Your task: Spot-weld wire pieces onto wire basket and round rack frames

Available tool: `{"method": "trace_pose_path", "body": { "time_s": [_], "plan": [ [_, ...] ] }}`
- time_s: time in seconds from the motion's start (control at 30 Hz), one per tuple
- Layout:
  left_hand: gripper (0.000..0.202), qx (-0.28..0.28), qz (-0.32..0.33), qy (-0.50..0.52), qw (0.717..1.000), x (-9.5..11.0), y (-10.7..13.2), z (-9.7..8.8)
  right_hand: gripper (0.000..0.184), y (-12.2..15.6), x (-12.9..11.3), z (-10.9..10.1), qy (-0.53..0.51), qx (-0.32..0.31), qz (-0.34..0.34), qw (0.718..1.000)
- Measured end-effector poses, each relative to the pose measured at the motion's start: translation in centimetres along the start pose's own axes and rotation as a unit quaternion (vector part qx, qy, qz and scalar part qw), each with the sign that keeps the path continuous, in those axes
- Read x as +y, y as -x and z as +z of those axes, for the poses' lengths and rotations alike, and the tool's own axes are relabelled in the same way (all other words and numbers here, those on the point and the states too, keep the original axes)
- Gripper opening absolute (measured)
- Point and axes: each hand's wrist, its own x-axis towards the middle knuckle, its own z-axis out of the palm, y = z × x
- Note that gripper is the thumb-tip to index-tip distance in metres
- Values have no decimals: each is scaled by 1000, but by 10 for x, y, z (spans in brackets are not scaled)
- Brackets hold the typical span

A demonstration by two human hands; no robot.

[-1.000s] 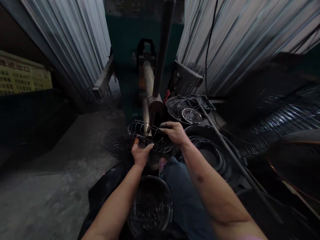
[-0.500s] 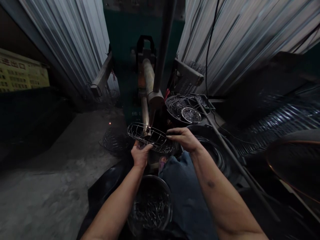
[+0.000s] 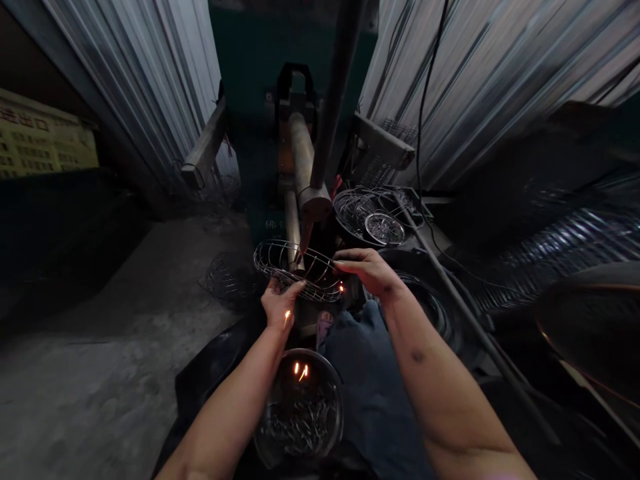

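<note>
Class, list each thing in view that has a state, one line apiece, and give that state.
Left hand: closed on the wire basket's near side.
Right hand: fingertips at the basket's right end; grip unclear.
Wire basket: held up off the floor.
Upper electrode: pointing down at the basket; contact unclear.
Sparks: glowing.
Metal bowl: partly filled with small metal pieces.
Small round dish: holding metal bits.
Wire coil: wound in loops.
</note>
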Motion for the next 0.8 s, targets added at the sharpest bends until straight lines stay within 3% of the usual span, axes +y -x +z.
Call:
{"method": "trace_pose_path", "body": {
  "time_s": [0.13, 0.37, 0.53, 0.67, 0.8],
  "plan": [
    [53, -1, -35, 11, 999, 1, 2, 0, 32, 0, -1, 0, 25, 14, -15, 999],
    [52, -2, -73, 38, 997, 6, 2, 1, 29, -12, -12, 23, 29, 23, -56, 998],
    [51, -3, -100, 35, 994, 7, 5, 0, 33, -5, -4, 1, 5, 2, -29, 1000],
    [40, -13, -126, 54, 990, 8, 10, -3, 34, 8, 3, -21, 49, -17, -5, 999],
    [32, -14, -152, 84, 985, 7, 11, -5, 32, 7, 1, -15, 83, -2, -31, 996]
  ]
}}
